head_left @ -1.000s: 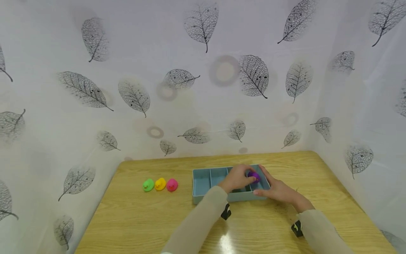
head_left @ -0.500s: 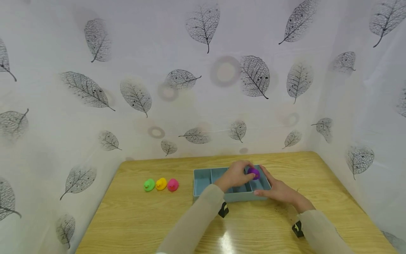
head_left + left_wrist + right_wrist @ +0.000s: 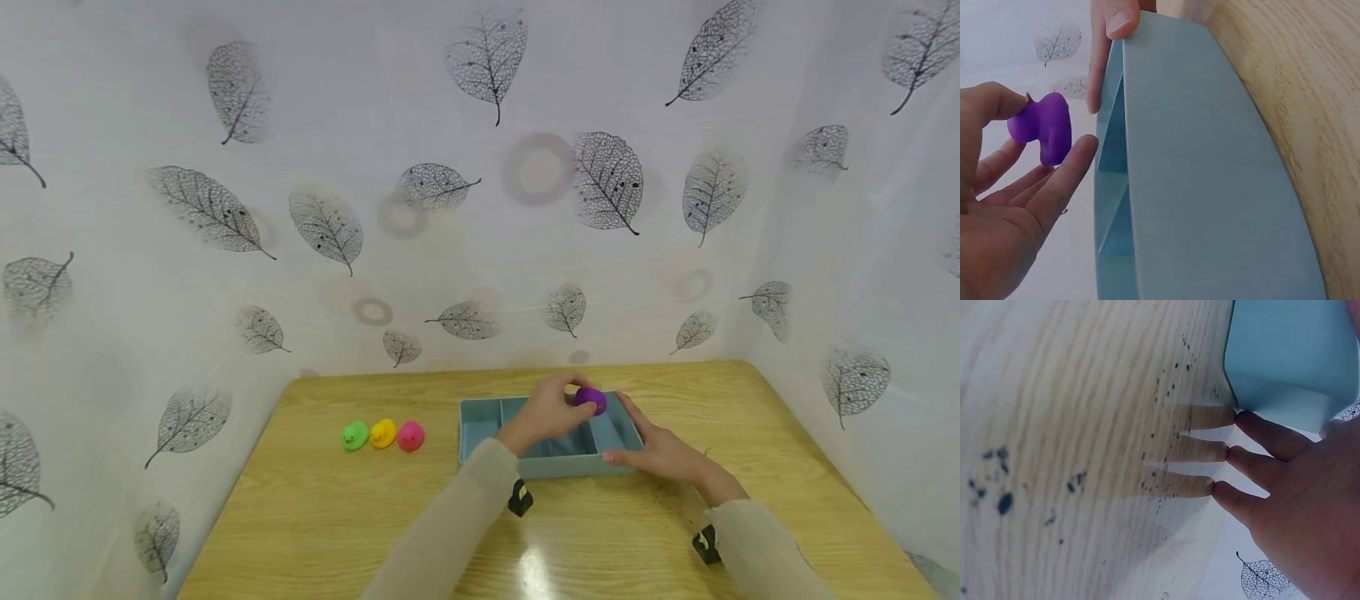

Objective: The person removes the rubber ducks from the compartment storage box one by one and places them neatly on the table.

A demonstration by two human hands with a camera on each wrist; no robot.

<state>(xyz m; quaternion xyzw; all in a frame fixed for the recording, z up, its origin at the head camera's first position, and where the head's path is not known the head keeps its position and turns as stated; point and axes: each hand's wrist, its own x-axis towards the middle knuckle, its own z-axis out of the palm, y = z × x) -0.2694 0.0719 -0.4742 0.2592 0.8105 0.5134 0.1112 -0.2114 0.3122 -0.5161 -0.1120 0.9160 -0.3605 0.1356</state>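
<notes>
Purple duck held over the divided tray near the table's far edge.

The left hand (image 3: pixel 545 411) pinches the purple duck (image 3: pixel 590 399) between thumb and fingertips, lifted just above the right-hand compartments of the blue tray (image 3: pixel 480 425). The right hand (image 3: pixel 660 450) lies with fingers straight, steadying the tray's right end, thumb on its near right corner, holding nothing. Green duck (image 3: pixel 353 435), yellow duck (image 3: pixel 383 432) and pink duck (image 3: pixel 410 436) stand in a row on the table (image 3: pixel 315 525), left of the tray, apart from it.
</notes>
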